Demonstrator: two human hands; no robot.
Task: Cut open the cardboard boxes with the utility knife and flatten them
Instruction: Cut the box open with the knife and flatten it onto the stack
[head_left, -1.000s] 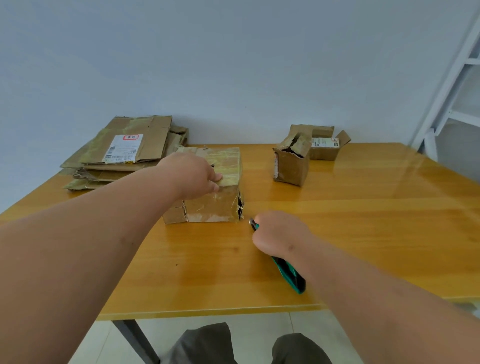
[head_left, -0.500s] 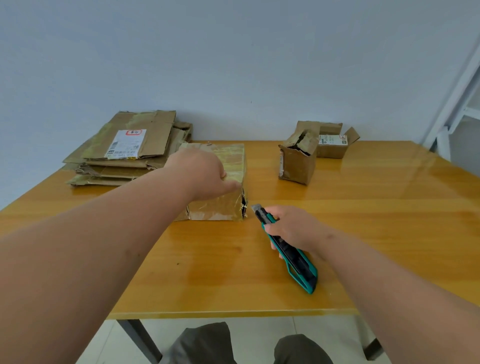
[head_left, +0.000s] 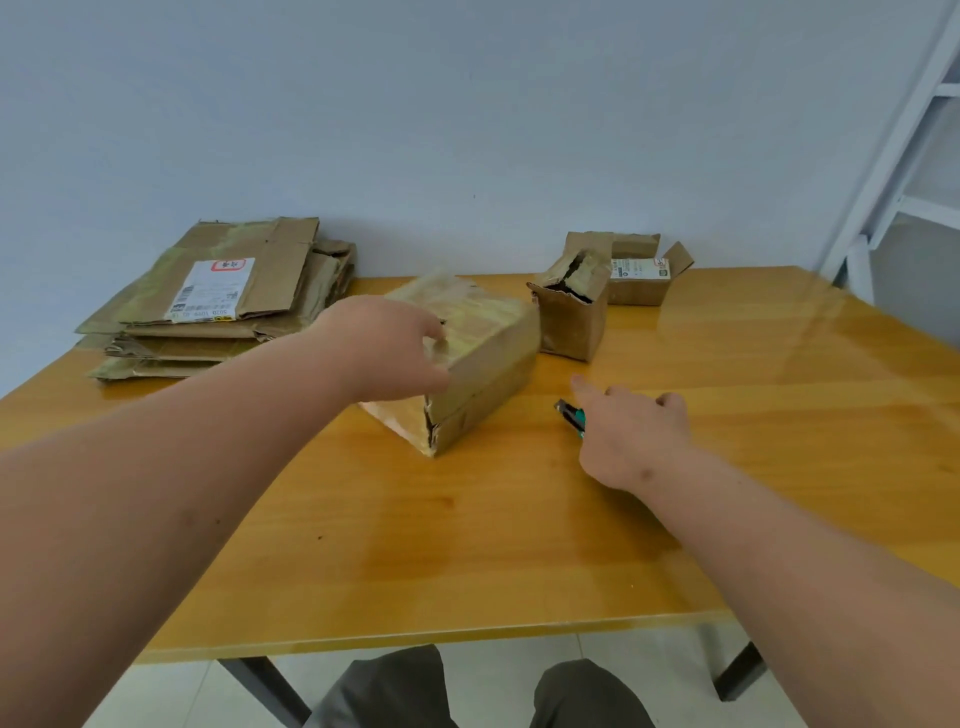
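Note:
A tape-covered cardboard box (head_left: 483, 358) stands mid-table, turned so that a torn corner faces me. My left hand (head_left: 387, 348) grips its top near edge, fingers curled over the taped face. To the right of the box, my right hand (head_left: 631, 434) lies low over the table on a green utility knife (head_left: 571, 415). Only the knife's front end shows, pointing towards the box; its handle is hidden under my palm. One digit stretches out along the knife and the other fingers look curled.
A stack of flattened cardboard (head_left: 223, 301) lies at the back left. A small torn-open box (head_left: 571, 327) and a labelled open box (head_left: 641, 280) stand behind. A white metal frame (head_left: 893, 171) rises at the right. The wooden table (head_left: 467, 545) ends close to my knees.
My left hand has turned the taped box so a corner points at me. My right hand moved right and away with the knife, whose handle is now hidden under the palm.

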